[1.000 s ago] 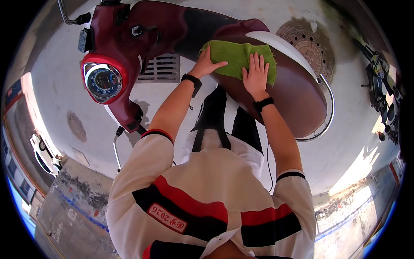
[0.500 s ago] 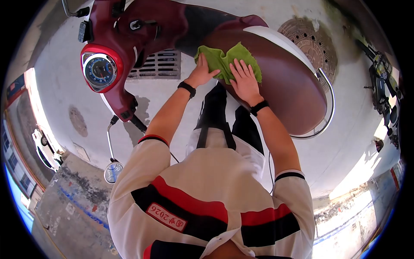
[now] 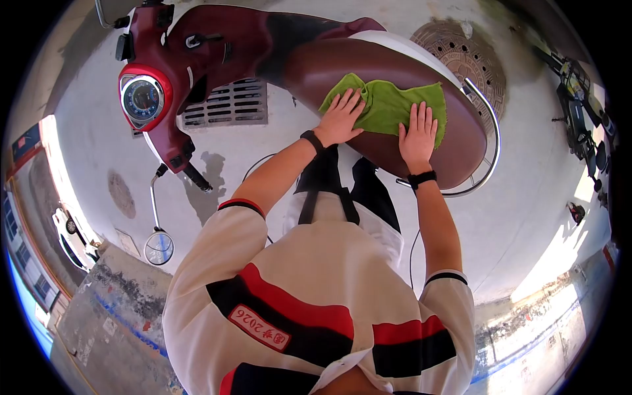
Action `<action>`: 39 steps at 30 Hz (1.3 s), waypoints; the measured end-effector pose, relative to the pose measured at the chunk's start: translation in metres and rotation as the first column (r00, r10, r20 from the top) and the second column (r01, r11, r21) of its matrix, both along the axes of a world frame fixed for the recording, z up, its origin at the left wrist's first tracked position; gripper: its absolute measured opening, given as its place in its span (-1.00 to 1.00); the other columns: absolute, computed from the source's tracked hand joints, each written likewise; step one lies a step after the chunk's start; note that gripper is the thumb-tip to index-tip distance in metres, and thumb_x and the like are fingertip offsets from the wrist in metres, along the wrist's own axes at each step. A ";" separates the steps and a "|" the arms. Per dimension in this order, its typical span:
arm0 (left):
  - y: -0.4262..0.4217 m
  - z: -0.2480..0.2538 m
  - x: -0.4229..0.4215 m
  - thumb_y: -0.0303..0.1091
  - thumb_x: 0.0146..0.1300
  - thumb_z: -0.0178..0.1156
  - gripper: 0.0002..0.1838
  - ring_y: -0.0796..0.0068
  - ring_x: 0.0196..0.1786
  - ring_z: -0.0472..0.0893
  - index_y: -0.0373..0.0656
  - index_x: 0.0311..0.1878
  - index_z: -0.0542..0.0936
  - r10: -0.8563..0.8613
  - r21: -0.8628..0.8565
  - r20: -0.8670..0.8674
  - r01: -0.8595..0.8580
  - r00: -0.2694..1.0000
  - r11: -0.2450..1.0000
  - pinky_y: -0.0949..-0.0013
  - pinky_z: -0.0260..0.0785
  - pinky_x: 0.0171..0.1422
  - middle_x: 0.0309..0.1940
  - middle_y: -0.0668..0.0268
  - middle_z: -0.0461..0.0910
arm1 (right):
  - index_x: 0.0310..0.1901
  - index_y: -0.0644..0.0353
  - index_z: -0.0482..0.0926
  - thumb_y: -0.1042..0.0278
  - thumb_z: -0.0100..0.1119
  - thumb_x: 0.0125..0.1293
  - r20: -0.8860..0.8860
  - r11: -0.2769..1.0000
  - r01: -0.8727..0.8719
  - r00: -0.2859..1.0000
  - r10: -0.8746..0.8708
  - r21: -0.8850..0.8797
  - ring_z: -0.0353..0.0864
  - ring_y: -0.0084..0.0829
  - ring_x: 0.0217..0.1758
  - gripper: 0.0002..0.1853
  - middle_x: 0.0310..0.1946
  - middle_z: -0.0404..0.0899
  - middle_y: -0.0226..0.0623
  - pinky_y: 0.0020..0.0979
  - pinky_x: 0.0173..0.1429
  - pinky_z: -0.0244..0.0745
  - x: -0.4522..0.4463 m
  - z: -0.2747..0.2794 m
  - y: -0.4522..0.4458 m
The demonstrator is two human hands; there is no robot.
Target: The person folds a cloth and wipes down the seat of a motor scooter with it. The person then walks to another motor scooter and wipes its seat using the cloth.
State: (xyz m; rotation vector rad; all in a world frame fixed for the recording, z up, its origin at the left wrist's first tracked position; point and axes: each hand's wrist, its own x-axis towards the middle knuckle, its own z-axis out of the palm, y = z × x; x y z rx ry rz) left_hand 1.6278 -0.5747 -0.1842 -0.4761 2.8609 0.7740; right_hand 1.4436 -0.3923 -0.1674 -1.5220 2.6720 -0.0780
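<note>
A green cloth (image 3: 388, 105) lies spread over the brown seat (image 3: 454, 151) of a maroon scooter, with folds bunched at its left part. My left hand (image 3: 340, 117) rests on the cloth's left end, fingers stretched out and pointing up the frame. On the right end of the cloth lies my right hand (image 3: 419, 135), palm down, its fingers extended and slightly apart. Both hands press flat from above instead of gripping. Whatever part of the seat is under the cloth is hidden.
The scooter's round speedometer (image 3: 142, 98) and handlebar grip (image 3: 196, 178) are at the left, with a mirror (image 3: 158, 247) below. A chrome rail (image 3: 495, 145) curves round the seat's rear. A drain grate (image 3: 227, 103) and manhole cover (image 3: 464, 62) lie in the pavement.
Both hands have slid right along the seat toward its rear, taking the cloth with them. They are farther apart now, and the cloth is spread wider.
</note>
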 end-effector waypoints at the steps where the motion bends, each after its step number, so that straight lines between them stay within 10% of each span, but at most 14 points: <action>1: 0.007 0.002 -0.009 0.01 0.23 0.29 -0.15 -0.03 0.63 -0.08 -0.22 0.49 0.23 0.004 0.005 -0.002 -0.004 1.000 1.000 -0.06 -0.11 0.63 0.58 0.02 -0.04 | 0.52 0.11 0.16 0.04 0.08 0.42 -0.029 0.999 0.021 0.999 -0.020 0.029 0.06 -0.10 0.60 -0.29 0.56 0.08 -0.15 0.04 0.59 -0.05 -0.002 0.005 0.008; 9: -0.017 -0.008 -0.031 -0.03 0.26 0.29 -0.31 -0.01 0.60 0.02 -0.11 0.38 0.35 0.153 -0.051 -0.116 -0.160 0.981 0.986 -0.10 -0.12 0.62 0.55 0.12 0.09 | 0.53 0.16 0.12 0.10 0.13 0.38 0.027 0.970 0.198 0.980 -0.196 -0.143 -0.01 0.08 0.60 -0.24 0.56 0.04 -0.03 0.15 0.58 -0.07 -0.002 0.002 0.043; 16: -0.087 -0.017 -0.003 0.19 0.10 0.41 -0.08 0.04 0.57 0.12 -0.16 0.39 0.30 0.480 -0.142 -0.026 -0.479 0.877 0.866 0.00 -0.02 0.61 0.53 0.02 0.11 | 0.46 0.18 0.28 0.14 0.13 0.37 0.207 0.991 -0.043 0.976 0.069 -0.125 0.03 0.08 0.58 -0.33 0.54 0.09 -0.03 0.16 0.57 -0.06 0.050 -0.015 -0.034; 22: -0.154 -0.014 0.033 0.09 -0.19 0.62 0.26 -0.06 0.51 0.24 -0.28 0.48 0.11 0.535 0.367 0.203 -0.571 0.820 0.735 0.19 0.22 0.51 0.48 -0.13 0.13 | 0.44 0.13 0.31 0.13 0.13 0.37 0.334 0.976 -0.171 0.920 0.207 -0.134 0.05 0.02 0.58 -0.36 0.53 0.11 -0.05 0.14 0.58 -0.07 0.084 -0.018 -0.120; 31: -0.180 -0.062 0.054 0.00 -0.13 0.60 0.33 0.07 0.62 0.01 -0.46 0.53 -0.03 0.452 0.428 0.089 -0.444 0.888 0.787 0.25 -0.08 0.65 0.56 -0.15 -0.04 | 0.52 0.08 0.16 0.11 0.18 0.33 0.366 0.960 -0.273 0.889 0.276 -0.060 -0.07 -0.04 0.63 -0.24 0.57 0.03 -0.12 0.19 0.60 -0.20 0.088 -0.010 -0.174; 39: -0.191 -0.094 0.089 -0.09 0.20 0.46 0.19 0.27 0.45 0.35 -0.37 0.58 -0.18 0.555 0.785 0.206 -0.474 0.806 0.398 0.35 0.21 0.49 0.42 0.00 0.32 | 0.53 0.05 0.14 0.09 0.09 0.40 0.336 0.904 -0.427 0.850 0.405 -0.010 -0.07 -0.10 0.64 -0.28 0.57 0.05 -0.20 0.18 0.62 -0.26 0.088 -0.013 -0.201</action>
